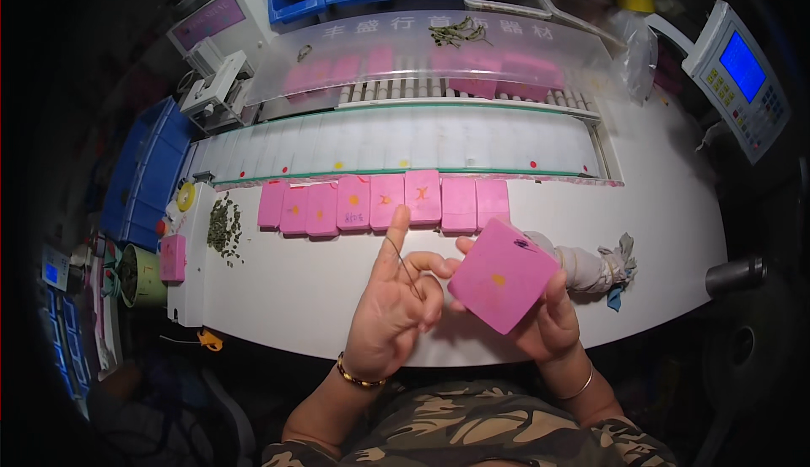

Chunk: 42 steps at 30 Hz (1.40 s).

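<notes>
The right hand [553, 319] fingers close on the edges of the pink square pad [502, 275], seemingly light and stiff, above the tabletop [658, 239]; left hand [392, 307] fingers pinch a thin thread [403, 266].

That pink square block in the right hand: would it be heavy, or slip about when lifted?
The pink block probably weighs little: the right hand holds it tilted by the edges alone. It looks stiff, keeping flat faces. Its smooth surface might slip somewhat.
</notes>
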Available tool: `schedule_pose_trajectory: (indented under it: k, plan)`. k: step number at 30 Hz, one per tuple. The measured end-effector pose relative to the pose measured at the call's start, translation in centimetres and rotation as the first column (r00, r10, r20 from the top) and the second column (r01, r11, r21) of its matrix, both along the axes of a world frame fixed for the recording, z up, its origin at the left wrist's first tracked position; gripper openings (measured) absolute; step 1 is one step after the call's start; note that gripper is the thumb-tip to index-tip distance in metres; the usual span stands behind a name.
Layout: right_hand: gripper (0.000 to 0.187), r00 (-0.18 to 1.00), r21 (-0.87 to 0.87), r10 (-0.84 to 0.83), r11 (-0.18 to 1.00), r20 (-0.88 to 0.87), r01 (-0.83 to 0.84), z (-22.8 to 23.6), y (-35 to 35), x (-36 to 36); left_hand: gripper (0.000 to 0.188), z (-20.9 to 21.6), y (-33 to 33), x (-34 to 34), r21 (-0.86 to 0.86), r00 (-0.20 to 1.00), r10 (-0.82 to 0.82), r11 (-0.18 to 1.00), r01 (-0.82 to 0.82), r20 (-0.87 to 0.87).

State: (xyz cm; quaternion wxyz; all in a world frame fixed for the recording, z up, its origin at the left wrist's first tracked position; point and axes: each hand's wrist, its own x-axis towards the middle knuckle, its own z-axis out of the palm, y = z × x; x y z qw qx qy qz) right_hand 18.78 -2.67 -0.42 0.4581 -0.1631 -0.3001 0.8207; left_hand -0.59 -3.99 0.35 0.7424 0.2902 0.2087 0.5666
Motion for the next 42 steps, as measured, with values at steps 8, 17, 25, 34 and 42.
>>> schedule_pose_trajectory:
  k: [8, 17, 25, 34, 42]
  plan:
    - [0.104, 0.907, 0.341, -0.046, 0.934, 0.418, -0.109, -0.9, -0.7, -0.8, 0.127, -0.8, -0.5, 1.1, 0.345, 0.48, 0.19, 0.903, 0.257, -0.856]
    - [0.099, 0.718, 0.588, -0.19, 0.725, 0.67, -0.358, 0.6, 0.7, 0.8, 0.107, -0.4, 1.3, -1.5, 0.411, 0.528, 0.155, 0.814, 0.411, -0.835]
    - [0.095, 0.871, 0.385, -0.158, 0.922, 0.464, -0.038, 1.3, 0.7, 0.0, 0.097, -2.7, 1.6, -2.9, 0.071, 0.963, -0.058, 0.994, 0.079, -0.263]
    - [0.058, 0.533, 0.843, -0.67, 0.508, 0.517, -0.178, 0.6, -0.8, -1.6, 0.076, -2.1, 2.8, -0.3, 0.036, 0.952, 0.268, 0.963, -0.266, -0.145]
    - [0.041, 0.561, 0.793, -0.617, 0.596, 0.551, -0.123, 1.5, 0.3, -0.7, 0.056, -2.6, 2.3, -1.0, -0.009, 0.931, 0.271, 0.959, -0.282, -0.245]
